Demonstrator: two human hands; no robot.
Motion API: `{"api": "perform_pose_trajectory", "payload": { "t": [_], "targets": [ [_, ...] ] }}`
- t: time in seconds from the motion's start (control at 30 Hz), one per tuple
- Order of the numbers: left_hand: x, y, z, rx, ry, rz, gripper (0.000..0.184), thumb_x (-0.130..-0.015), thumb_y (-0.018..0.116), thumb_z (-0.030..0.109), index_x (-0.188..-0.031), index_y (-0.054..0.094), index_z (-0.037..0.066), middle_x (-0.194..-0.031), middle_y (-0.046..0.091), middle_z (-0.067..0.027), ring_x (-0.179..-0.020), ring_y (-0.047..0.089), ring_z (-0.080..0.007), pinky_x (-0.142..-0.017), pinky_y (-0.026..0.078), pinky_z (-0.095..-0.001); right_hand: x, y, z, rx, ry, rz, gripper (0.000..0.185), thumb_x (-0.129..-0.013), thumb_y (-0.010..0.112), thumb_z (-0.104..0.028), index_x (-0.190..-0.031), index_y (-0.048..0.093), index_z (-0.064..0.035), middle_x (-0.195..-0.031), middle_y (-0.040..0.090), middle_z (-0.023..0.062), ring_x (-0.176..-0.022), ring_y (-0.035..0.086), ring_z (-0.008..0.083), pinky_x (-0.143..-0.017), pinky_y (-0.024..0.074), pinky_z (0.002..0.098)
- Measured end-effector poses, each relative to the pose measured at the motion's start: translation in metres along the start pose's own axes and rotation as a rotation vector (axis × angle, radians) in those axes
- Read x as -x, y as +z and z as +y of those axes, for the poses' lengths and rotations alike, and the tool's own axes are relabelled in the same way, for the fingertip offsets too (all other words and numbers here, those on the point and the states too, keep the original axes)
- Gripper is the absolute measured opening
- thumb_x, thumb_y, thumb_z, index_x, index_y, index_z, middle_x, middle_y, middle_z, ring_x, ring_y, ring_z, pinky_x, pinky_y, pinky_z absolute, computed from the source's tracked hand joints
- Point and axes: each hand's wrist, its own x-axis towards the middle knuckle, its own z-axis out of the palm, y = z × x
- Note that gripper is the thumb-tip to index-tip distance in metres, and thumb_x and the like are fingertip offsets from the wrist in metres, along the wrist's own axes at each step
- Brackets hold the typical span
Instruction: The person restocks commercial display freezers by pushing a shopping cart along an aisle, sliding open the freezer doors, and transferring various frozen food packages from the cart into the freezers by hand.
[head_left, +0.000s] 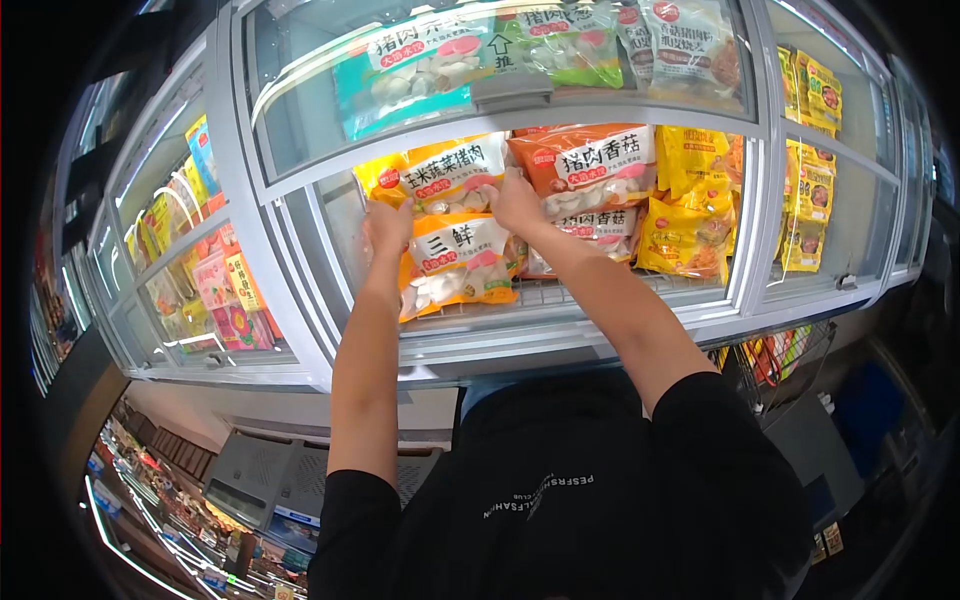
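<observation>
Both my arms reach into an open-topped section of a freezer. A yellow and white bag of frozen dumplings (435, 170) lies tilted between my hands. My left hand (388, 228) is closed at its lower left corner. My right hand (518, 205) pinches its lower right side, with the fingertips partly hidden. Just below and in front is an orange and white dumpling bag (455, 262), close to the left wrist. An orange-red dumpling bag (585, 165) sits beside my right hand, above another similar bag (590, 235).
A sliding glass lid (500, 95) covers the rear, with more bags under it. Yellow packets (685, 235) stand at the right of the opening. The white freezer frame (285, 270) edges the left side. A wire basket (790, 365) with packets hangs at the lower right.
</observation>
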Motion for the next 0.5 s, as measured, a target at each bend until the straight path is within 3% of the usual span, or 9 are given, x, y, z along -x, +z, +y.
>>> {"api": "perform_pose_trajectory", "payload": {
  "t": [0.13, 0.23, 0.33, 0.43, 0.5],
  "targets": [
    [-0.001, -0.006, 0.025, 0.157, -0.365, 0.1, 0.068, -0.086, 0.079, 0.03, -0.133, 0.045, -0.006, -0.124, 0.065, -0.0278, -0.114, 0.065, -0.0417, -0.097, 0.051, -0.0479, -0.02, 0.007, 0.003, -0.059, 0.119, 0.013, 0.042, -0.092, 0.071, -0.028, -0.113, 0.055, 0.0047, -0.113, 0.065, 0.0332, -0.11, 0.062, 0.0504, -0.093, 0.0502, 0.0536],
    [0.005, -0.012, 0.025, 0.126, -0.231, 0.15, 0.059, -0.084, 0.08, 0.025, -0.13, 0.054, 0.0, -0.119, 0.069, -0.0228, -0.113, 0.066, -0.039, -0.096, 0.052, -0.0455, -0.021, -0.001, 0.004, -0.043, 0.134, 0.033, 0.034, -0.091, 0.071, -0.025, -0.109, 0.058, 0.0019, -0.109, 0.067, 0.0307, -0.107, 0.063, 0.0492, -0.091, 0.0506, 0.053],
    [-0.014, -0.008, 0.02, 0.093, 0.041, 0.207, 0.045, -0.083, 0.079, 0.022, -0.122, 0.064, 0.005, -0.114, 0.071, -0.0203, -0.111, 0.067, -0.0392, -0.095, 0.052, -0.0444, -0.023, 0.0, 0.015, -0.078, 0.056, 0.102, 0.03, -0.091, 0.072, -0.023, -0.103, 0.057, -0.0001, -0.102, 0.068, 0.0281, -0.102, 0.064, 0.0476, -0.084, 0.0511, 0.0524],
    [-0.019, -0.035, 0.039, 0.167, 0.025, 0.139, 0.036, -0.085, 0.075, 0.022, -0.118, 0.069, 0.007, -0.115, 0.07, -0.0225, -0.11, 0.066, -0.0412, -0.095, 0.052, -0.0468, -0.025, -0.009, 0.018, -0.165, -0.057, 0.116, 0.031, -0.09, 0.073, -0.023, -0.095, 0.054, 0.0008, -0.094, 0.067, 0.0275, -0.094, 0.065, 0.0476, -0.077, 0.0502, 0.0517],
    [-0.031, -0.046, 0.037, 0.091, 0.086, 0.157, 0.043, -0.087, 0.075, 0.025, -0.124, 0.065, 0.006, -0.115, 0.07, -0.0234, -0.11, 0.065, -0.0423, -0.096, 0.05, -0.0487, -0.029, -0.011, 0.009, -0.204, -0.095, 0.144, 0.032, -0.091, 0.073, -0.024, -0.093, 0.052, 0.0009, -0.091, 0.067, 0.0274, -0.092, 0.064, 0.0479, -0.074, 0.0496, 0.0513]
  ]
}}
